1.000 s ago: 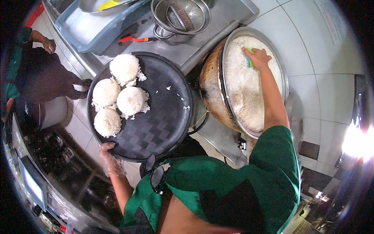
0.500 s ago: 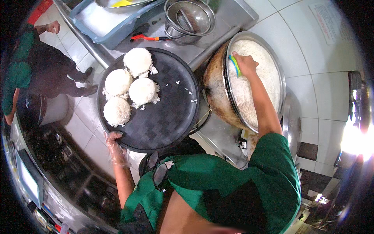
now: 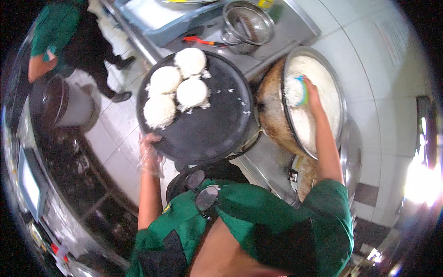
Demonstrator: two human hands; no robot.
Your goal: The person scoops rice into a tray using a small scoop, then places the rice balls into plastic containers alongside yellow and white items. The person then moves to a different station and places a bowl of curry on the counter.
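My left hand [image 3: 148, 150], in a thin clear glove, grips the near rim of a round black tray [image 3: 217, 124]. Several domed mounds of white rice [image 3: 177, 92] sit on the tray's far left part, with loose grains around them. My right hand [image 3: 310, 90] reaches into a big metal pot of cooked rice [image 3: 323, 111] and holds a small bowl [image 3: 295, 91] with a blue-green rim, heaped with rice, at the pot's left side.
A steel colander [image 3: 247, 23] and an orange-handled tool [image 3: 203, 41] lie on the steel counter beyond the tray. Another person in green [image 3: 60, 32] stands at the upper left beside a dark pot [image 3: 62, 104]. Shelving runs along the left.
My right hand has drawn the bowl from the pot's far side toward its left rim, now heaped with rice. The tray stays in my left hand. The other person has moved further up the view.
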